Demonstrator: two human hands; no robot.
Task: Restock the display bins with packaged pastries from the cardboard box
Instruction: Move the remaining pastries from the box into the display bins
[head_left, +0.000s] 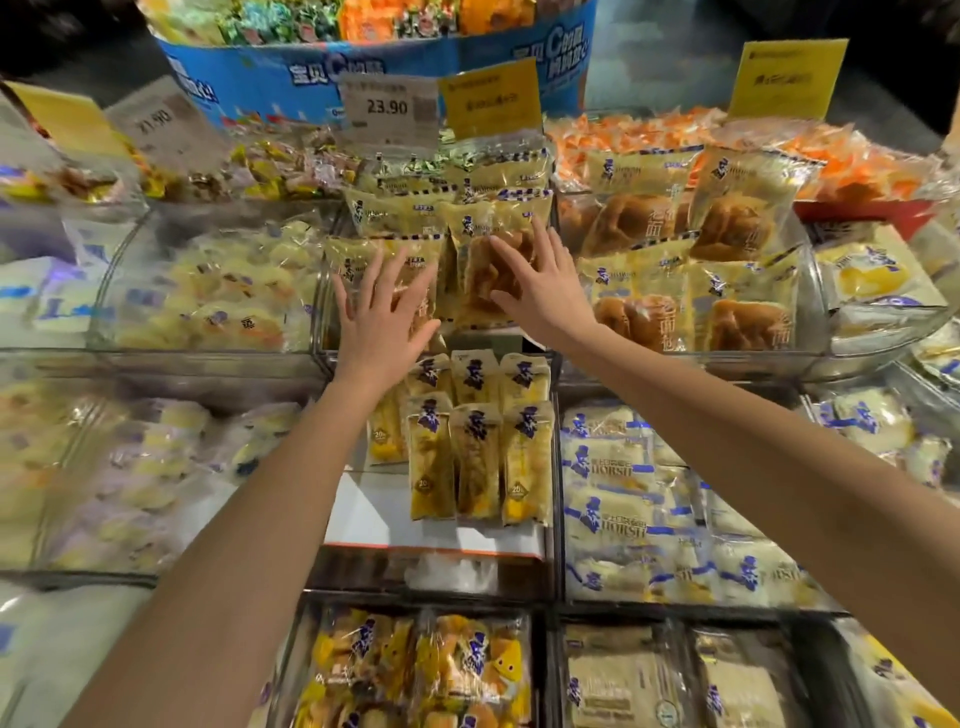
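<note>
"Now, hand states?" the note-taker asks.

"Both wide. The left hand lies flat, fingers spread, on a pack at the front of the middle display bin. The right hand is spread the same way over the packaged pastries beside it. Neither grips anything."

"Where is the stock?"

"Stacked in that clear bin, in rows leaning back toward the price tag. No cardboard box can be made out in view."

"Handling estimate?"

"Light, soft bread in slick, crinkly film. It probably crushes under a firm press and slides against its neighbours. Best taken by a sealed end or along the long edges, with a flat palm only for squaring up rows."

"Surface?"

"Tiered bins with curved transparent walls. Similar bread packs fill the bin just to the right, and tall narrow packs stand on the tier below. The bins at left are too blurred to read."

"Room?"

"A shop floor, dim beyond the display. A blue printed stand of sweets sits behind, and a yellow sign stands next to the price tag."
</note>
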